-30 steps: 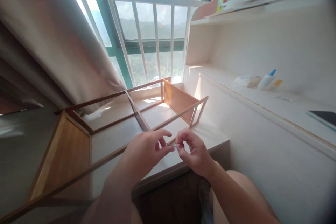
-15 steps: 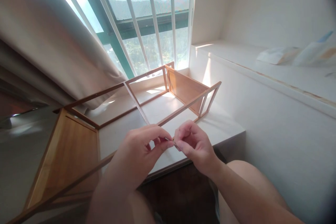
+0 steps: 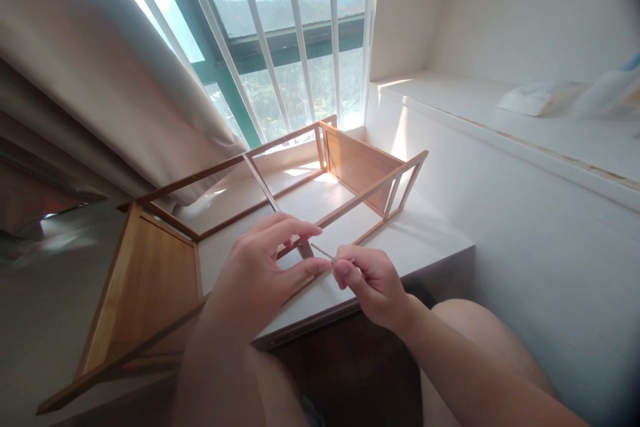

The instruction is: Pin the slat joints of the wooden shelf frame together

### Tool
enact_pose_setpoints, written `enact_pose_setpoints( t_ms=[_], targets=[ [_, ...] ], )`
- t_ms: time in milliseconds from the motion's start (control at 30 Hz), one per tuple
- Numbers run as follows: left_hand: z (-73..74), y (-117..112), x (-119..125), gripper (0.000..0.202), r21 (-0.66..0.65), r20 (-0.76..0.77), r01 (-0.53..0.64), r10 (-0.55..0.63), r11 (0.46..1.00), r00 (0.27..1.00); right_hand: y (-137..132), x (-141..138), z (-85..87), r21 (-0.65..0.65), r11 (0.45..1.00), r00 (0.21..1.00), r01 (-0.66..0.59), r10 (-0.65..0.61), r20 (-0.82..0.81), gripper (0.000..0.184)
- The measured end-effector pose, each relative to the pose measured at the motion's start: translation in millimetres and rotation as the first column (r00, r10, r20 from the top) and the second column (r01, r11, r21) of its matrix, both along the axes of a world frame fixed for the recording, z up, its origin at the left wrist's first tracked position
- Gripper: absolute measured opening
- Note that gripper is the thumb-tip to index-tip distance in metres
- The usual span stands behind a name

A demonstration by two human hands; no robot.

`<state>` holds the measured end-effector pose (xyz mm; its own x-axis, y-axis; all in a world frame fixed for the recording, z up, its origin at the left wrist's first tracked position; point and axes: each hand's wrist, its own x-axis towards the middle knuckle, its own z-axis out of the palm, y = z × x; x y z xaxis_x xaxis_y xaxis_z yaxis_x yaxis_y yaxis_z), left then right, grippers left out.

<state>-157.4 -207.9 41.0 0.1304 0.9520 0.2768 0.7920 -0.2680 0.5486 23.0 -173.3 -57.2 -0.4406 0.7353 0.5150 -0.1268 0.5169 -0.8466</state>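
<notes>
Hands: both raised together over the near edge of the counter (image 3: 425, 237), fingertips almost meeting.
Right hand (image 3: 373, 283): closed in a fingertip pinch on one end of a thin metal pin (image 3: 326, 253).
Left hand (image 3: 260, 267): half curled, forefinger stretched above the pin, thumb tip against the right forefinger; whether it grips the pin cannot be told.
Thin metal pin: held in the air between the two hands, slanting up to the left, just in front of the near rail of the wooden frame (image 3: 370, 190).
Step in hand, as judged: fine fingertip work on the pin, held clear of the frame.
Handling, as judged: a small, slim piece; a further move calls for a steady pinch and a close look.
Wooden frame: slim rails with two panel ends, lying on the counter.
Counter: pale, sunlit at the far end.
Surroundings: curtain (image 3: 100, 80) at left, window bars (image 3: 295, 47) behind, shelf (image 3: 450, 97) at right carrying a blurred packet (image 3: 537, 97).
</notes>
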Motion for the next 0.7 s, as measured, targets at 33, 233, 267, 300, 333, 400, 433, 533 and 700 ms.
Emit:
enact_pose_setpoints(
  t_ms=[33,233,267,300,333,400,433,533,700],
  targets=[
    [-2.0,2,-4,0.035,0.037,-0.056,-0.014,0.016,0.999,0.998,1,0,-1.0,0.067,0.997,0.998,0.026,-0.029,0.049,0.029],
    [-27.2,15,-24,0.047,-0.039,-0.282,0.024,-0.034,0.999,0.959,1,-6,-6.1,0.273,0.956,0.950,0.108,-0.180,0.254,0.029],
    [-31.1,16,-24,0.048,-0.073,-0.289,0.024,-0.044,0.997,0.956,1,-8,-6.2,0.288,0.950,0.941,0.118,-0.199,0.273,0.030],
    [-34.1,18,-25,0.049,-0.100,-0.296,0.019,-0.048,0.995,0.954,0,-10,-6.1,0.302,0.945,0.932,0.129,-0.220,0.289,0.031],
    [-36.3,19,-25,0.049,-0.120,-0.303,0.009,-0.045,0.993,0.952,0,-11,-5.9,0.313,0.939,0.923,0.140,-0.238,0.302,0.032],
    [-38.2,20,-24,0.047,-0.140,-0.318,-0.007,-0.039,0.990,0.947,0,-14,-5.3,0.336,0.931,0.909,0.145,-0.259,0.327,0.033],
    [-38.3,20,-23,0.046,-0.142,-0.322,-0.010,-0.037,0.990,0.946,0,-16,-5.1,0.347,0.927,0.902,0.140,-0.264,0.342,0.033],
    [-37.4,20,-23,0.046,-0.136,-0.328,-0.007,-0.038,0.991,0.944,0,-19,-5.2,0.371,0.918,0.879,0.137,-0.285,0.381,0.034],
    [-38.4,19,-24,0.043,-0.129,-0.340,-0.009,-0.035,0.992,0.940,-2,-22,-5.4,0.403,0.900,0.851,0.164,-0.336,0.404,0.035]
  ],
)
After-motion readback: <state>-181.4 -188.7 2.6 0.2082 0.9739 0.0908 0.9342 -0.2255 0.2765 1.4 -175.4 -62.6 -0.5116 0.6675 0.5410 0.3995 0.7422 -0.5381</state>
